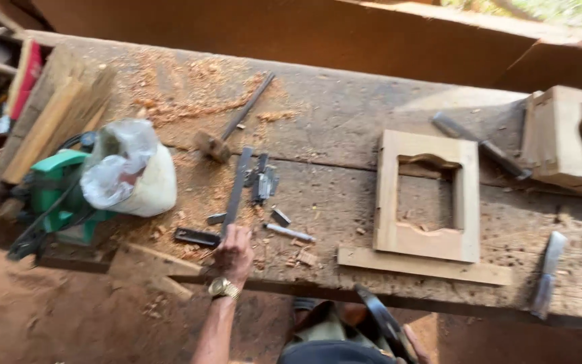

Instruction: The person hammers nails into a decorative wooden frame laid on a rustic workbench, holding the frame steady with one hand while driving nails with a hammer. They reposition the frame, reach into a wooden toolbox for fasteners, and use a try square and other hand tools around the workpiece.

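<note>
While the pale wooden frame with its arched cut-out (428,202) is lying finished-looking on the worn plank worktop (345,121), the left hand (234,253) is closing its fingers around the long dark metal bar (237,189) amid sawdust. The right hand is lying out of view, so its grip cannot be told.

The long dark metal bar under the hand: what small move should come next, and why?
Probably close the left hand around the near end of the metal bar and lift it straight up. The hand rests on that end, its grip hidden, and small metal pieces and a hammer lie close beside the bar, so sliding it could scatter them.
</note>
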